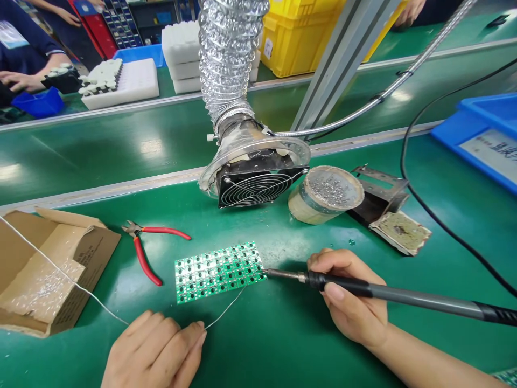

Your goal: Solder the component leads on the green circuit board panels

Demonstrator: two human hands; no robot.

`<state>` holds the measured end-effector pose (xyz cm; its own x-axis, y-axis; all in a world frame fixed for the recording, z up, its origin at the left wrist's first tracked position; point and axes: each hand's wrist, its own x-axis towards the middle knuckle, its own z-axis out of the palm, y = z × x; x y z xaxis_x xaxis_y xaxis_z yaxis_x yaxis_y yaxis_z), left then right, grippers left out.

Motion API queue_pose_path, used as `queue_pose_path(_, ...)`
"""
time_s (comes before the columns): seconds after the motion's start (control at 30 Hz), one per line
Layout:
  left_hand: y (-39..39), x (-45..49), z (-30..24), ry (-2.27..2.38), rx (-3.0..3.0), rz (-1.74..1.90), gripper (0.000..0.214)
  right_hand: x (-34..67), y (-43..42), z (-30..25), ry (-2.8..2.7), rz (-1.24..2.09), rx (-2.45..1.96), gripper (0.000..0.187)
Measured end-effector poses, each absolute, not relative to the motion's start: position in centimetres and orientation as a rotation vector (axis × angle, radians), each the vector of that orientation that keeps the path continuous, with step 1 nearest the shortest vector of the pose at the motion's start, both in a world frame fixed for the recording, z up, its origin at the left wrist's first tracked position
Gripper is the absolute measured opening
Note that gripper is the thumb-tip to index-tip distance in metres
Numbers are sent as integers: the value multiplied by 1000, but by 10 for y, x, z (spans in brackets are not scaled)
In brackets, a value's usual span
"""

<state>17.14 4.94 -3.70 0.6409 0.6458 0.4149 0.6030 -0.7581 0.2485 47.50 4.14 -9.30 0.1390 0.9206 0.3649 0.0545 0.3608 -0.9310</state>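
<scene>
From here I see the left hand [155, 350], its fingers pinched on a thin silvery wire [226, 312] whose end reaches the lower edge of a green rectangular circuit panel [218, 274] dotted with dark round holes. That panel lies on the green bench [242, 355], just beyond both hands. The right hand [351, 299] has its fingers wrapped around a black-and-grey pen-shaped soldering iron [420, 300], metal tip at the panel's right edge; I can't tell whether they touch. Red-handled metal cutters [141, 257] lie left of the panel.
</scene>
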Motion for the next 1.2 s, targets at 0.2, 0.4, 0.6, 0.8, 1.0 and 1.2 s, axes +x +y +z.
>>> queue_pose_path(0.2,49,173,-36,1036,2767,770,7,463,31,-82,-1491,791,-964,13)
queue_pose_path(0.4,48,171,-39,1039,2758,764,9,458,31,-68,-1645,695,-940,13)
queue_pose_path(0.6,47,170,-39,1041,2755,754,8,457,33,-69,-1646,631,-956,13)
queue_pose_path(0.8,47,169,-39,1031,2776,750,7,458,33,-66,-1678,622,-962,17)
queue_pose_path(1.0,48,171,-38,1029,2760,765,9,458,36,-64,-1681,597,-949,21)
queue_pose_path(1.2,47,173,-38,1037,2747,772,11,453,37,-67,-1612,573,-1029,22)
